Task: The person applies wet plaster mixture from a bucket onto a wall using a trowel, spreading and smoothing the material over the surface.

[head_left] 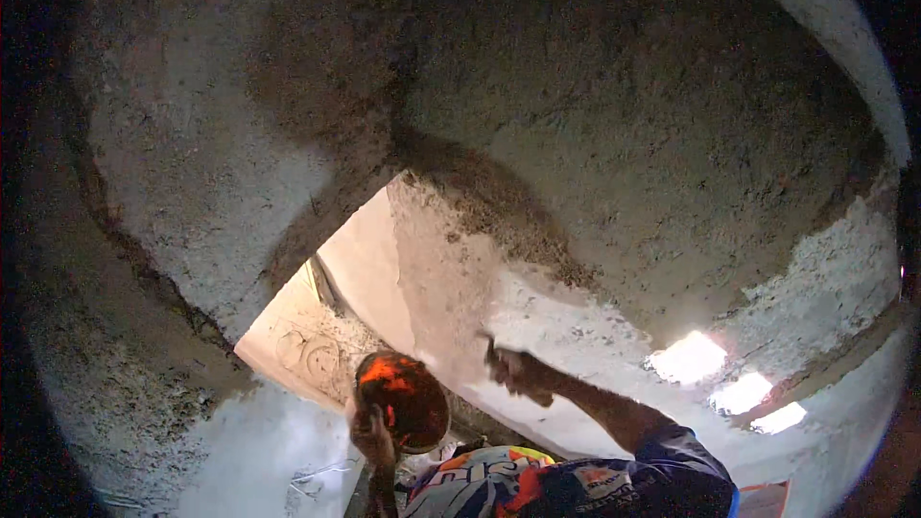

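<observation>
Low in the middle, my left hand [371, 435] grips the rim of a round orange bowl [391, 374]. The bowl is tilted, and dark, mortar-like smears cover much of it. To its right my right hand [518, 374] is raised with the fingers closed, the forearm reaching in from the lower right. A thin dark tool end [488, 340] juts up from that fist; its kind is hard to make out in the shadow. Both hands are apart from the rough mortar-coated wall [652, 163].
Grey mortar covers the wall at upper left and right, its ragged lower edge [566, 269] meeting a paler surface. A bright opening [307, 326] lies at centre left, with coiled lines inside. Several bright light patches [689, 357] fall at the right.
</observation>
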`<action>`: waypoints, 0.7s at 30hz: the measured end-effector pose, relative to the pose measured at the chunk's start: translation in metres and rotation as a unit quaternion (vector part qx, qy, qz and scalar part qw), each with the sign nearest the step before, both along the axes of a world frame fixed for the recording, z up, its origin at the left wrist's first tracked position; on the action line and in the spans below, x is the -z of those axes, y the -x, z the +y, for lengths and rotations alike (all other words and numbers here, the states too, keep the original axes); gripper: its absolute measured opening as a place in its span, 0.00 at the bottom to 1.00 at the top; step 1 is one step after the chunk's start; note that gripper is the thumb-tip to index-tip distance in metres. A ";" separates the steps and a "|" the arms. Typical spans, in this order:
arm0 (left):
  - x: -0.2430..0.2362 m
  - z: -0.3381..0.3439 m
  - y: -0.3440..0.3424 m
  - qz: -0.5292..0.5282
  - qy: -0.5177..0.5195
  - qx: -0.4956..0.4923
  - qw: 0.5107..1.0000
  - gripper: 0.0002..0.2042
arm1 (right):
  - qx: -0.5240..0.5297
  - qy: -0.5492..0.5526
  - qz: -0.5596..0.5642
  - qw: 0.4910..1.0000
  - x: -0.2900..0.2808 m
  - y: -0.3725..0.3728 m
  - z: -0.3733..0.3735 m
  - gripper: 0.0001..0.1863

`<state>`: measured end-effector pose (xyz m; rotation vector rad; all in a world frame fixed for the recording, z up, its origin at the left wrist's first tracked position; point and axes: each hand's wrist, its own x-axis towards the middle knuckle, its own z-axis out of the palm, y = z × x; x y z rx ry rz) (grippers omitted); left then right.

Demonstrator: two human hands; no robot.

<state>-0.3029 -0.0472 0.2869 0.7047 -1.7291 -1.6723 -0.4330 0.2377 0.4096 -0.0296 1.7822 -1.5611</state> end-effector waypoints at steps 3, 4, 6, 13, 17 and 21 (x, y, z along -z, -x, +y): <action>0.017 -0.008 0.007 -0.106 0.209 0.078 0.969 0.12 | -0.144 -0.096 0.146 0.974 0.023 -0.040 -0.001 0.16; 0.015 -0.008 0.010 -0.124 0.290 0.108 0.943 0.12 | -0.179 -0.125 0.188 0.957 0.026 -0.045 -0.003 0.16; 0.017 -0.005 0.021 -0.132 0.432 0.150 0.879 0.12 | -0.215 -0.149 0.236 0.936 0.030 -0.052 -0.007 0.16; -0.097 0.060 0.059 0.095 0.332 0.339 0.875 0.13 | -0.196 -0.077 0.171 0.963 0.031 -0.073 -0.002 0.16; -0.116 0.045 0.060 0.040 0.353 0.331 0.874 0.14 | -0.135 0.049 0.043 0.989 0.026 -0.085 -0.001 0.16; -0.114 0.048 0.065 0.025 0.139 0.230 0.963 0.13 | -0.025 0.223 -0.119 0.967 0.006 -0.098 0.008 0.16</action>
